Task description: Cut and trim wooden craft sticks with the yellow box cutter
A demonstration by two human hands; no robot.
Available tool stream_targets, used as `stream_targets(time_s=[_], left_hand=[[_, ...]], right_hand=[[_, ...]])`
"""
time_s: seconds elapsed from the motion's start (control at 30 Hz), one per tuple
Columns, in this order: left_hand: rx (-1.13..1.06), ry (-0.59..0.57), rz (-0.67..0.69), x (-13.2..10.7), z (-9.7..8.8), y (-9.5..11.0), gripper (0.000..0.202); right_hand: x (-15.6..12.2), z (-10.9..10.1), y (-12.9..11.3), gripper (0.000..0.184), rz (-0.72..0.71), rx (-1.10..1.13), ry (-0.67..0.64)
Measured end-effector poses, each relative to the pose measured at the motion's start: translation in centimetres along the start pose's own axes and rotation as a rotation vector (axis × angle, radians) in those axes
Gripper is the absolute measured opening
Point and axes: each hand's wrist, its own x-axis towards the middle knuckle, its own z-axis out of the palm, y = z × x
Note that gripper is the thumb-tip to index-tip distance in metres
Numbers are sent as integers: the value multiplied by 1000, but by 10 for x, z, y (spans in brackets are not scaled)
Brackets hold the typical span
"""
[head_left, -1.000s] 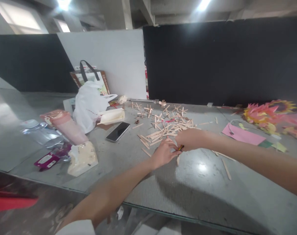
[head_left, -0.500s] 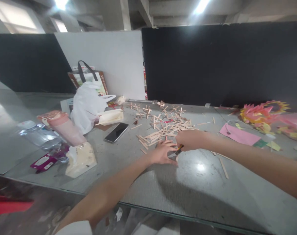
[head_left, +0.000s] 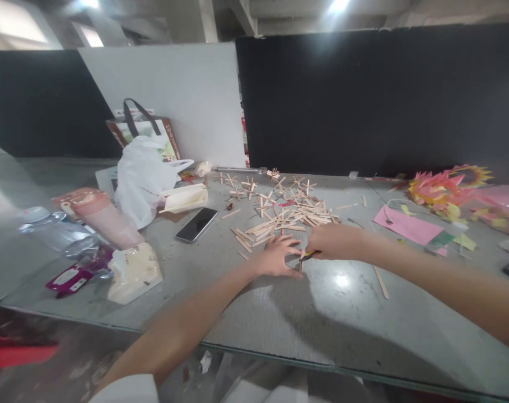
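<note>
My left hand [head_left: 279,257] rests low on the table, its thumb and forefinger curved around a short upright-lying wooden craft stick [head_left: 301,265] and steadying it. Closed around a small yellow-and-black box cutter [head_left: 308,256], my right hand [head_left: 334,242] has the tool's tip at that stick. Most of the cutter's handle is hidden in my fist. Just beyond both hands spreads a pile of loose craft sticks [head_left: 313,215]. Behind it stand several star-like pieces of crossed sticks [head_left: 250,187].
Left of the pile lie a phone [head_left: 196,225], a tissue pack [head_left: 136,271], a pink tumbler [head_left: 107,218], a clear bottle [head_left: 59,232] and a white plastic bag [head_left: 143,179]. On the right are pink paper [head_left: 409,225] and paper flowers [head_left: 441,190]. Dark panels [head_left: 376,101] stand behind the table.
My right hand has shifted slightly right, away from my left fingers, showing more of the box cutter and the stick. The whole view has also shifted a little.
</note>
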Motion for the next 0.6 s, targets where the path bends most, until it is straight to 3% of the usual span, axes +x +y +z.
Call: stream_targets(time_s=[0.17, 0.3, 0.47, 0.6], left_hand=[[18, 26, 31, -1, 2, -3, 85], [33, 50, 16, -2, 4, -2, 83], [21, 36, 21, -4, 1, 2, 80], [15, 23, 9, -2, 1, 2, 83]], right_hand=[[15, -17, -6, 13, 69, 3, -43], [23, -22, 5, 14, 56, 75, -92], [12, -10, 22, 20, -1, 194, -95], [4, 2, 13, 22, 5, 103, -39]])
